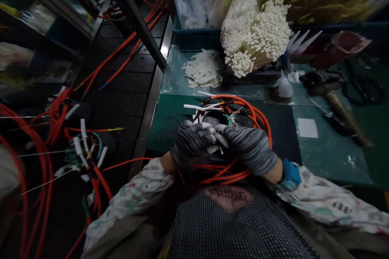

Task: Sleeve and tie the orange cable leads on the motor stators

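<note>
Both of my hands wear grey striped knit gloves with pale fingertips. They meet at the near edge of a round motor part (214, 118) with a dark rim, a bit of green board and loose wires. My left hand (193, 141) is closed, fingertips pressed together beside those of my right hand (251, 145), which is pinched too. Whatever lies between the fingertips is too small and covered to make out. Small pale pieces show just below them. White sleeves (194, 107) stick out to the left of the motor part. An orange cable (263, 117) curls around its right side.
Pale flat cut pieces (205, 68) lie behind on plastic, beside a bagged bundle of white-tipped sticks (258, 34). A hammer (343, 105), a screwdriver (337, 123) and scissors (363, 87) lie right. Left, a slatted conveyor (127, 95) carries wired motor parts (80, 151).
</note>
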The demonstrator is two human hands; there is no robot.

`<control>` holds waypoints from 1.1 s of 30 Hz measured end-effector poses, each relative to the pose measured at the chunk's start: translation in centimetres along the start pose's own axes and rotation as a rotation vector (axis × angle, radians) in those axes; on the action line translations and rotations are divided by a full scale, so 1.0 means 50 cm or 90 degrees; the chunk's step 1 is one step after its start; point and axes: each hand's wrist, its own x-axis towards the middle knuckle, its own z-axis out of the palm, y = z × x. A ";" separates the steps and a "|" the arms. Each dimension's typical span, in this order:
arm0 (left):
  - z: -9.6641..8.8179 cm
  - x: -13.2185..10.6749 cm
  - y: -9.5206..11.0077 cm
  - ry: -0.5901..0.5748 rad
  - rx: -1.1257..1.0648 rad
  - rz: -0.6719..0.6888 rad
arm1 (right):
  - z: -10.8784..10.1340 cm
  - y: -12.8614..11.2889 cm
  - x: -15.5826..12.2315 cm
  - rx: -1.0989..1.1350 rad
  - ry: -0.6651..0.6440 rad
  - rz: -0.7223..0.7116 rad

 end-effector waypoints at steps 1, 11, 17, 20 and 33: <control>0.002 -0.003 -0.001 -0.008 0.001 -0.004 | 0.001 -0.001 0.006 0.011 0.000 -0.004; 0.007 0.001 0.001 0.022 0.036 -0.001 | -0.060 -0.023 0.041 0.360 -0.075 0.045; 0.004 0.000 0.005 -0.027 0.037 -0.016 | -0.047 -0.025 0.037 0.311 0.010 0.070; 0.008 -0.002 0.004 -0.016 0.027 -0.020 | -0.043 -0.028 0.039 0.295 0.015 0.068; 0.004 -0.014 -0.007 -0.069 -0.016 -0.020 | -0.013 0.007 -0.022 0.255 -0.072 0.008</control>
